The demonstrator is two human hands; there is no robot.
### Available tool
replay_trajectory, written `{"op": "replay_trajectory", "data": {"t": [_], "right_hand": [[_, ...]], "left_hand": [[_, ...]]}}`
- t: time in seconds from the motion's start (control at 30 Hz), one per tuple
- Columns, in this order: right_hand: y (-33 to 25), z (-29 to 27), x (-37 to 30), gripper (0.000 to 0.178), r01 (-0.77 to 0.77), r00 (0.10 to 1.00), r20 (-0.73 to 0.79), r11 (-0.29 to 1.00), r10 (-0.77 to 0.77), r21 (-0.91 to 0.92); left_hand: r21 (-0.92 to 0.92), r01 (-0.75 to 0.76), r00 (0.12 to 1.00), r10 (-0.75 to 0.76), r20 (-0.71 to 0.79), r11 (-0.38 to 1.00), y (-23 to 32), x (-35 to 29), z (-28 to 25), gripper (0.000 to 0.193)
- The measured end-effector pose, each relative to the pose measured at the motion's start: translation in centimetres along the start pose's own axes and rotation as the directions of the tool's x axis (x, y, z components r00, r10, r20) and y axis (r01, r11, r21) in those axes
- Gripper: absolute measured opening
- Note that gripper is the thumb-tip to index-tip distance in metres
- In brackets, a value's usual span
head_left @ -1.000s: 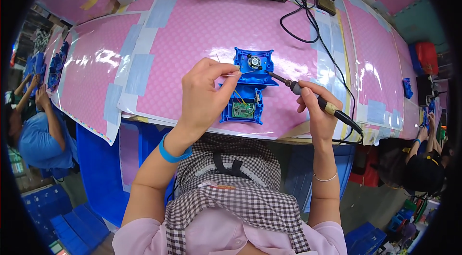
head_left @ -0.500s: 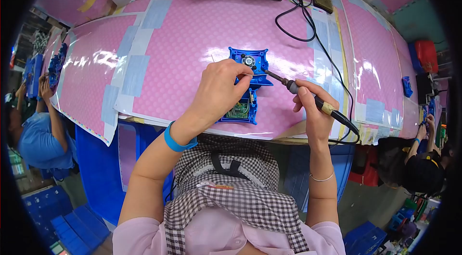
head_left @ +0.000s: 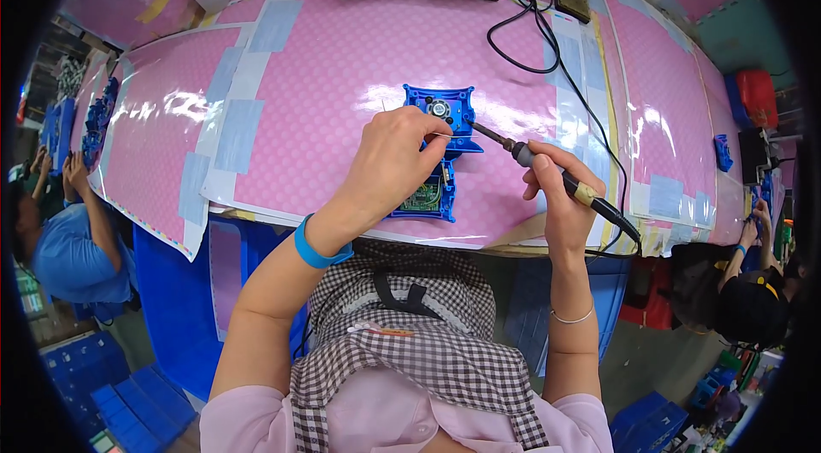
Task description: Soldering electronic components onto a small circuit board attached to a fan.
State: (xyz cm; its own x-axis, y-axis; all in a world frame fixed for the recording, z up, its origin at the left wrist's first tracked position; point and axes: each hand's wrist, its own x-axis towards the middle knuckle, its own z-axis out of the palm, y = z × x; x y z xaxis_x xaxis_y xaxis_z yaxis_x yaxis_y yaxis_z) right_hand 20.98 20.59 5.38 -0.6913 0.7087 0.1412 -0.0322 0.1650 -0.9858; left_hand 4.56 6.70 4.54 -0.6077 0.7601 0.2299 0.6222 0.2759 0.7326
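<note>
On the pink bench [head_left: 308, 111] I see the blue casing [head_left: 463, 146] open, showing a round speaker [head_left: 439, 109] and green board [head_left: 422, 198]; my right grip [head_left: 560, 184] holds a soldering iron [head_left: 518, 150], my left grip [head_left: 398, 145] pinches thin wire [head_left: 384, 104].

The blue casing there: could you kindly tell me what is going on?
A person's right hand holds a soldering iron, its tip by the upper half of the open blue casing, near a round speaker. The left hand pinches a thin wire and partly hides the green circuit board below. Whether the tip touches is unclear.
</note>
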Motion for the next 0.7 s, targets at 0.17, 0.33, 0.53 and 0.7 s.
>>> {"op": "replay_trajectory", "data": {"t": [0.17, 0.33, 0.53, 0.7], "right_hand": [[0.17, 0.00, -0.05, 0.022, 0.001, 1.000, -0.005, 1.000, -0.001, 0.002], [0.42, 0.01, -0.04, 0.022, 0.010, 1.000, -0.005, 1.000, -0.010, 0.003], [0.54, 0.11, 0.10, 0.021, 0.001, 0.999, 0.033, 1.000, 0.000, -0.031], [0.43, 0.05, 0.11, 0.021, 0.001, 0.999, 0.044, 1.000, 0.000, -0.030]], "left_hand": [[0.013, 0.014, 1.000, -0.014, 0.008, 1.000, 0.19, 0.02, -0.07, 0.015], [0.010, 0.008, 1.000, -0.008, 0.002, 1.000, 0.28, -0.07, -0.06, 0.015], [0.029, 0.024, 1.000, -0.024, 0.003, 0.999, 0.36, -0.09, -0.12, 0.015], [0.023, 0.025, 1.000, -0.025, 0.010, 0.999, 0.38, -0.06, -0.07, 0.016]]}}
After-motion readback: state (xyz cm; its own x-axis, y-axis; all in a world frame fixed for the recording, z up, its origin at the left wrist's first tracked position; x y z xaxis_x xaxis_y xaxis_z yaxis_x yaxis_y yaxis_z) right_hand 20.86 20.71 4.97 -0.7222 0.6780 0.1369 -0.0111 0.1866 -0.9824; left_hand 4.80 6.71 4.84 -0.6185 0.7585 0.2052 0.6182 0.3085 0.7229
